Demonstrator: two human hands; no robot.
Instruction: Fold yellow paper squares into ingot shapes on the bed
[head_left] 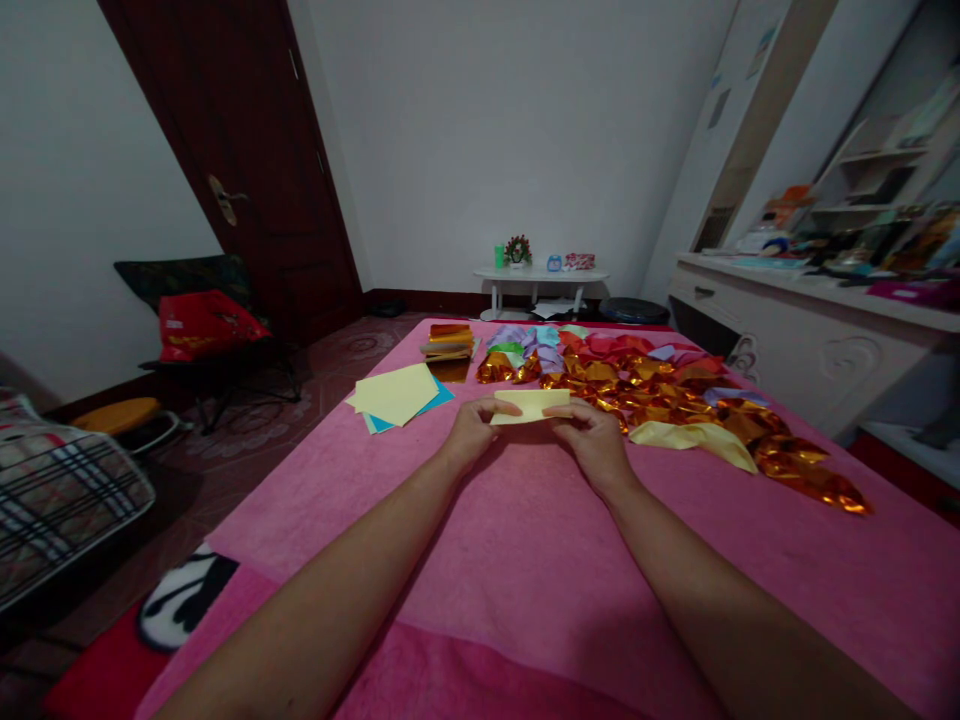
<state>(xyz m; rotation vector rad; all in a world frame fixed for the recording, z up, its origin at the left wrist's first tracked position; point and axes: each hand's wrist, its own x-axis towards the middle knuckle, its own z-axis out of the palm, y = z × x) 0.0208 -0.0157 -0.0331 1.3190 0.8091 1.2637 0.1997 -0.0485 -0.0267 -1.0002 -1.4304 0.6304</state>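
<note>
Between my two hands, just over the pink cloth (525, 540), is a piece of yellow paper (532, 402), narrow and apparently folded. My left hand (478, 428) pinches its left end, thumb on the near face. At the right end my right hand (590, 437) grips it in the same way. Left of my hands lies a stack of loose sheets, with a yellow sheet (397, 393) on top and a blue sheet (437, 396) sticking out below. To the right, a crumpled yellow paper (694, 440) rests beside shiny orange foil pieces (799, 465).
Folded gold and brown papers (448, 345) sit at the far left of the cloth. Several coloured paper pieces (607, 346) spread along its far right. Beyond stands a small white table (540, 273). A cluttered dresser (817, 320) flanks the right side, a chair with a red bag (208, 325) the left.
</note>
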